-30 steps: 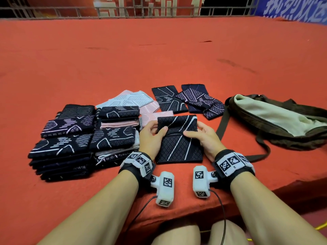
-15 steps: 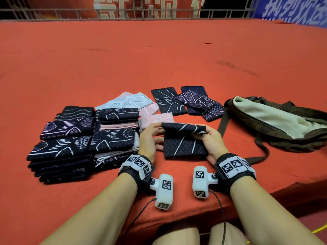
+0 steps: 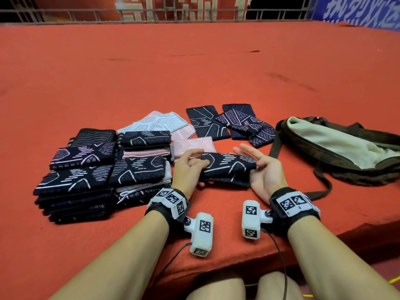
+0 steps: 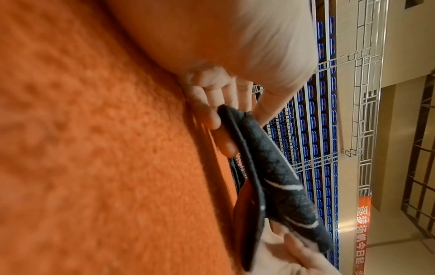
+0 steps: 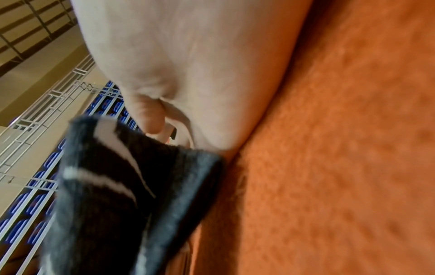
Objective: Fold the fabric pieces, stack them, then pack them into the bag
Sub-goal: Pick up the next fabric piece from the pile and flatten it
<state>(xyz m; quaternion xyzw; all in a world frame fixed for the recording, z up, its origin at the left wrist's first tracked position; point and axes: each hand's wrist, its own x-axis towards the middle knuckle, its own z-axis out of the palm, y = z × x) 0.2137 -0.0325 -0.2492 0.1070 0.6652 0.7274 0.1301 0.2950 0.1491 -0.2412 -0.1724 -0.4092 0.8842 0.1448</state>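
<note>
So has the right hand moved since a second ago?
Yes. The right hand has let go and slid off the folded dark fabric piece, opening palm-up toward the bag.

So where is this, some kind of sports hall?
Probably an indoor arena or stadium: rows of blue seats rise behind a metal railing, and the fabric lies on a broad red carpet like a stage.

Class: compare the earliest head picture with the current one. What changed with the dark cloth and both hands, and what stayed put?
The dark cloth, earlier flat, is now folded in half and lifted. The left hand grips one end; the right hand has opened beside the other. The stacks, loose pieces and bag stayed.
</note>
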